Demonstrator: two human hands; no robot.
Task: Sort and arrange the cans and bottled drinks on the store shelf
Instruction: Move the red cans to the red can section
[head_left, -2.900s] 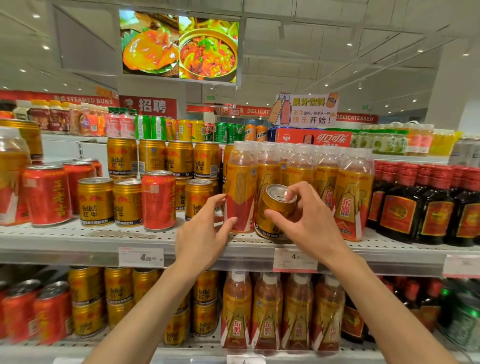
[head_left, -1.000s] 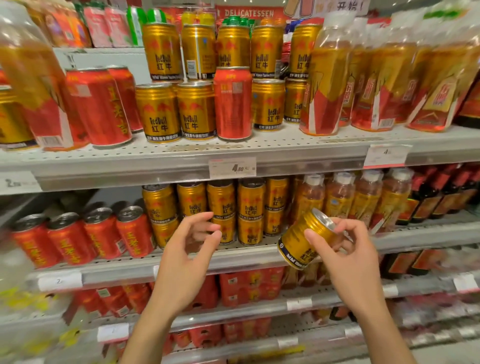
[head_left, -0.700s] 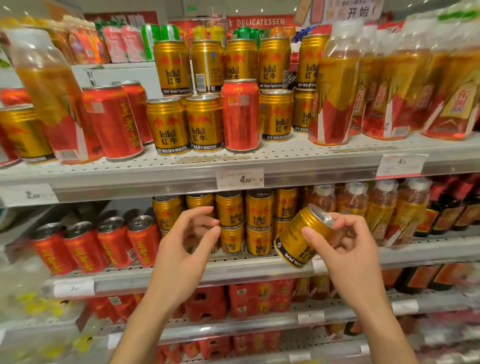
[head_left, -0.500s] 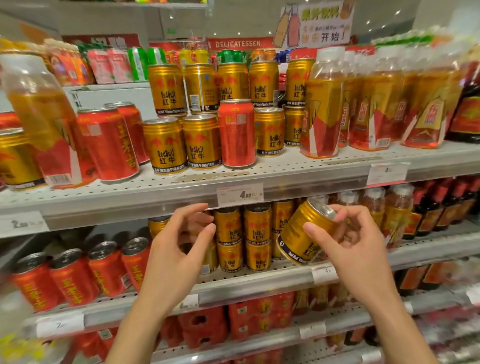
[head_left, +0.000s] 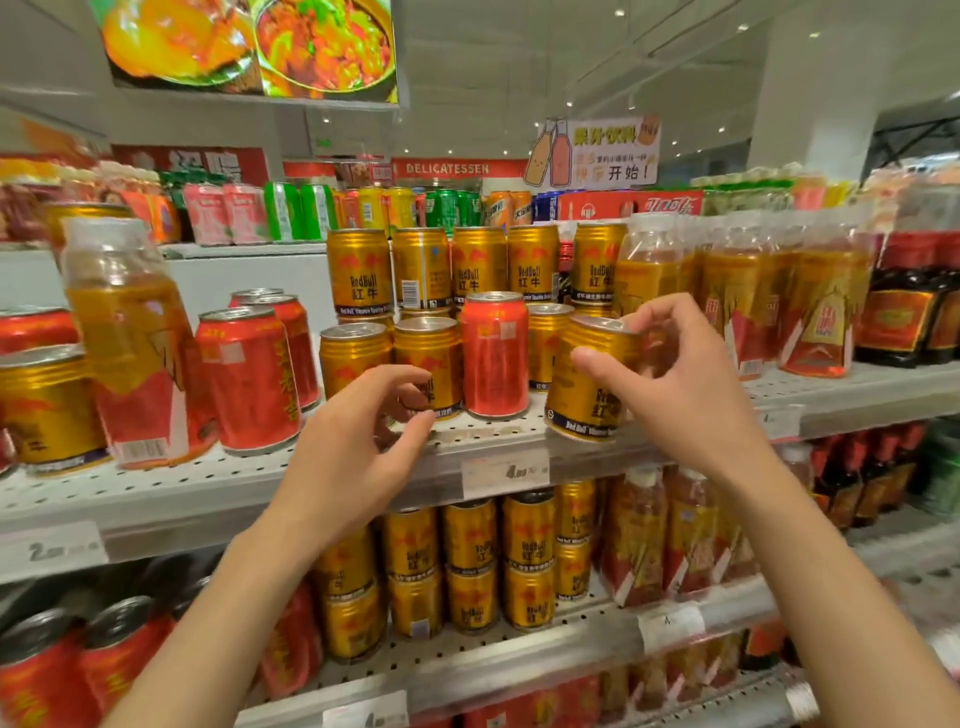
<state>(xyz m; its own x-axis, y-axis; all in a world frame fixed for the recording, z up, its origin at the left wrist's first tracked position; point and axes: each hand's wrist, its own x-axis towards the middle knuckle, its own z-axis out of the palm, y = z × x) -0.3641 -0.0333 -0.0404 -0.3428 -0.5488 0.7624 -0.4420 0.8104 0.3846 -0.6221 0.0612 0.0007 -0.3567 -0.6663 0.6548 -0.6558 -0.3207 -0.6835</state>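
Note:
My right hand (head_left: 680, 384) grips a gold Red Bull can (head_left: 587, 384), nearly upright, at the front edge of the upper shelf (head_left: 311, 478). To the can's left stands a lone red can (head_left: 493, 356) among short gold cans (head_left: 426, 358). My left hand (head_left: 358, 447) hovers with curled fingers apart, holding nothing, in front of those gold cans. More gold cans (head_left: 358, 270) stand in a taller row behind. A stray amber bottle (head_left: 130, 338) with a red label stands among red cans (head_left: 247, 374) at the left.
Amber bottles (head_left: 737, 291) and dark bottles (head_left: 904, 306) fill the upper shelf's right side. The lower shelf (head_left: 519, 660) holds stacked gold cans (head_left: 467, 566), bottles and red cans (head_left: 47, 670). Price tags (head_left: 504, 473) line the shelf edges. Assorted cans (head_left: 291, 210) sit on a farther shelf behind.
My right hand has lifted the gold can from in front of the lower shelf up to the upper shelf's edge and turned it more upright. My left hand rose alongside it.

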